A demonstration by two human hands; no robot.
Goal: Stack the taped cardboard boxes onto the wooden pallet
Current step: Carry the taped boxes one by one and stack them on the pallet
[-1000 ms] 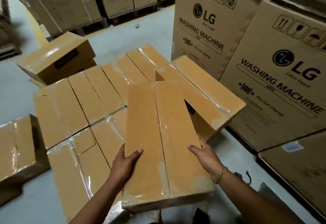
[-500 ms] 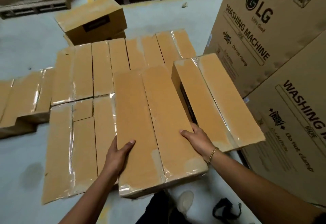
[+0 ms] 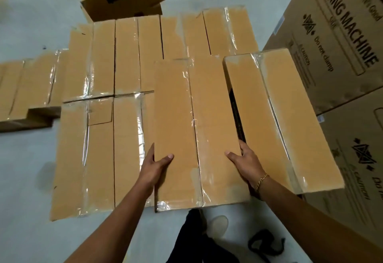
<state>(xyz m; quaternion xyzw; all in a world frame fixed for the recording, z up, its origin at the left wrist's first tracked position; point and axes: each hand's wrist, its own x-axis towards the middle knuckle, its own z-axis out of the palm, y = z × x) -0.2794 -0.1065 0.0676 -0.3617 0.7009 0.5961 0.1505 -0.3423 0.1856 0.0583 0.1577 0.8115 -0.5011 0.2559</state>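
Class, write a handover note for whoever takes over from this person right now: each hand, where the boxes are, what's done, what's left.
Left hand: grips the held box at its left edge, thumb on top.
Right hand: grips its right edge, thumb on top.
Held box: over the near right of the taped layer, beside a higher box; can't tell if it has landed.
Done: one flat layer laid; pallet hidden.
Left: seat this box, then probably fetch the lower boxes at left.

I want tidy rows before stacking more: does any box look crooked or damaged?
The right box sits askew and raised beside the held box; the front-left box shows a square cut flap under its tape.
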